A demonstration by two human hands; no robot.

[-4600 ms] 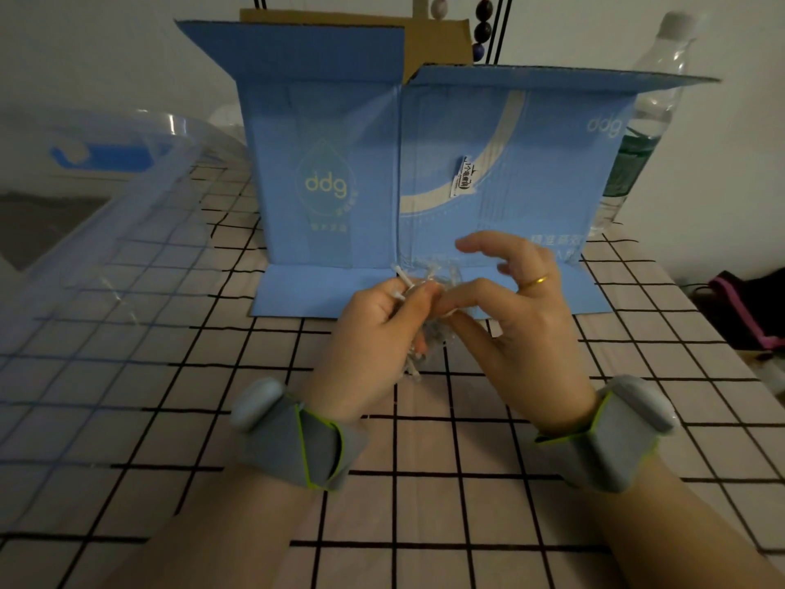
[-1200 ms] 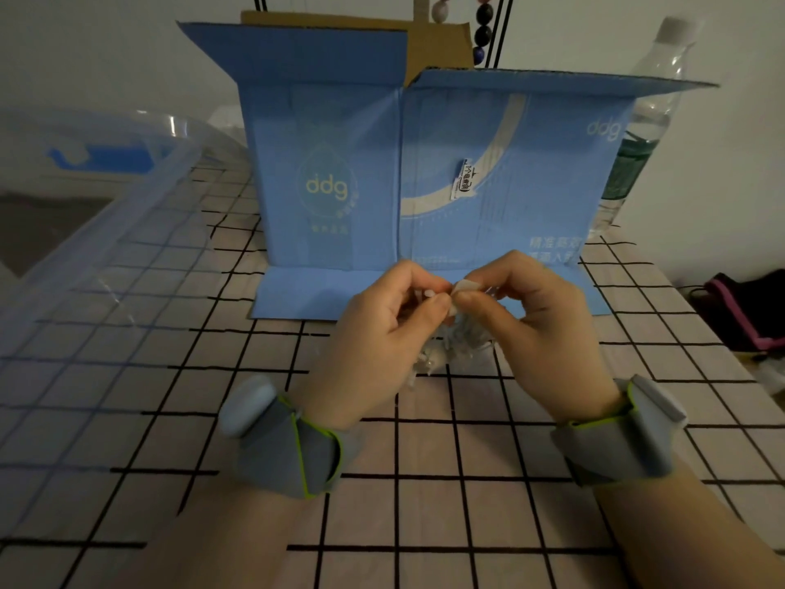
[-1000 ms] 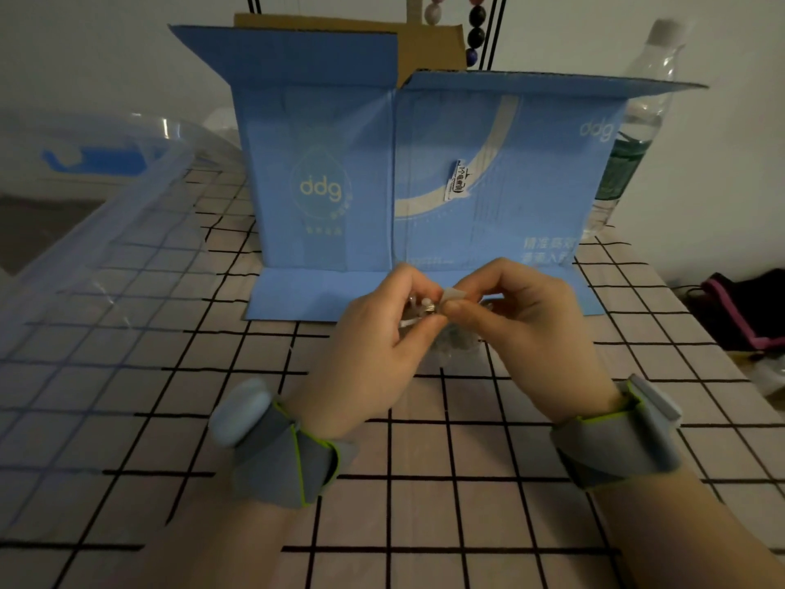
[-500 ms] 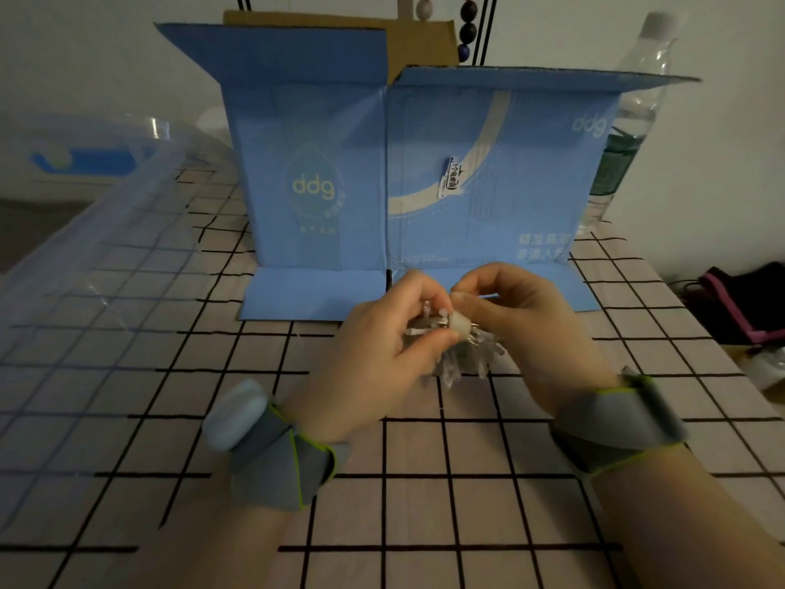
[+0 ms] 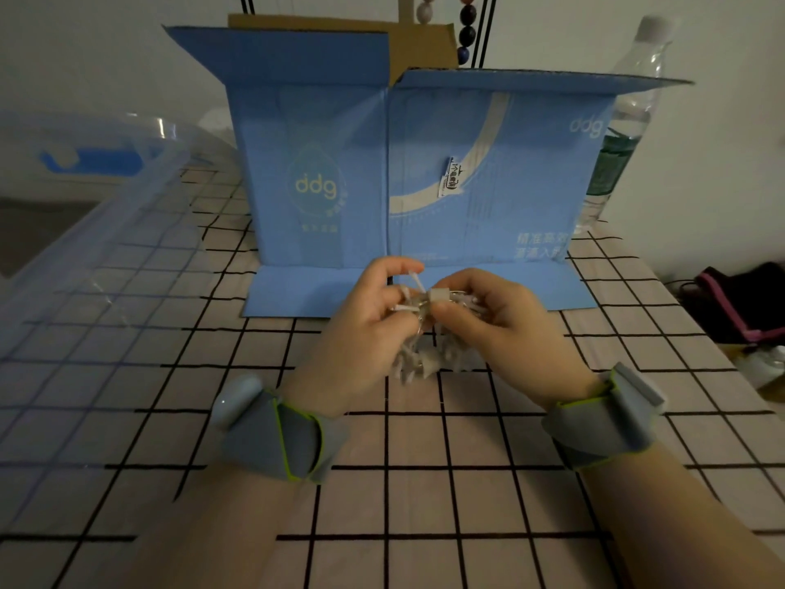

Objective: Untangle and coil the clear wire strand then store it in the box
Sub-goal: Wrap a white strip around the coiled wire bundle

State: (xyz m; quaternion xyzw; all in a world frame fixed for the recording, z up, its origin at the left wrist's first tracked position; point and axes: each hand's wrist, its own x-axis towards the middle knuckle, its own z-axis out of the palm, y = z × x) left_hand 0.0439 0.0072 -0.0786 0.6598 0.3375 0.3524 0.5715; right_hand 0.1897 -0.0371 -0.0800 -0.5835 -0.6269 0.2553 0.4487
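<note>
A tangled clear wire strand with small pale tips hangs as a bundle between my hands, just above the checked tablecloth. My left hand grips the bundle from the left, fingers curled round it. My right hand pinches its top between thumb and fingers. Much of the strand is hidden behind my fingers. The open blue cardboard box stands upright right behind my hands, its front flap lying flat on the table.
A large clear plastic bin sits at the left. At the back right stands a plastic water bottle. A dark bag lies beyond the table's right edge. Beads hang behind the box.
Both hands have kept working the bundle close together. More of the strand now hangs bunched below my fingers than a second ago, and my right fingers have closed onto it.
</note>
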